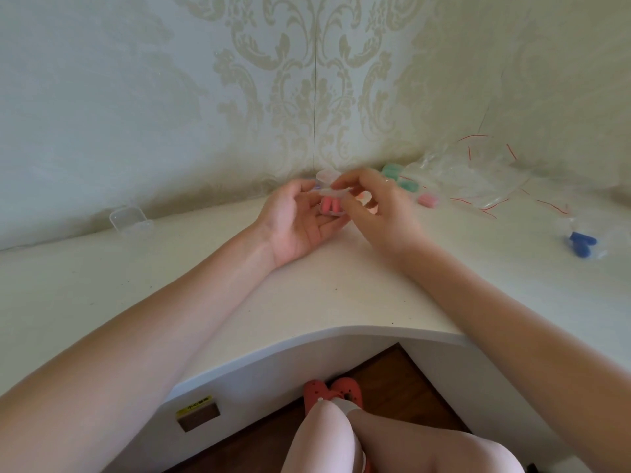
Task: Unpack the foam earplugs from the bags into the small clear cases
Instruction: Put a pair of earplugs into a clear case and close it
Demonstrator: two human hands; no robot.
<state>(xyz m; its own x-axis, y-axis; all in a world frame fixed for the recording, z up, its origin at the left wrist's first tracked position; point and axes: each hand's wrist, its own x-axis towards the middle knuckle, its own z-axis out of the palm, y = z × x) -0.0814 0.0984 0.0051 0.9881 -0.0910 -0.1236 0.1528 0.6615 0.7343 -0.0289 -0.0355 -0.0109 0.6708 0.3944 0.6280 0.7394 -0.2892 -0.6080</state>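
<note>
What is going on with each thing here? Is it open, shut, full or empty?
Case in the hands: open, pink earplugs inside, lid up.
Pink earplugs: lying in that case.
Left hand: palm up, cradling the case.
Right hand: fingers on the case lid.
Spare case: on the table by the wall, looks empty.
Bags: crumpled, look empty.
Blue earplugs: inside a bag.
Green earplugs: already in cases.
</note>
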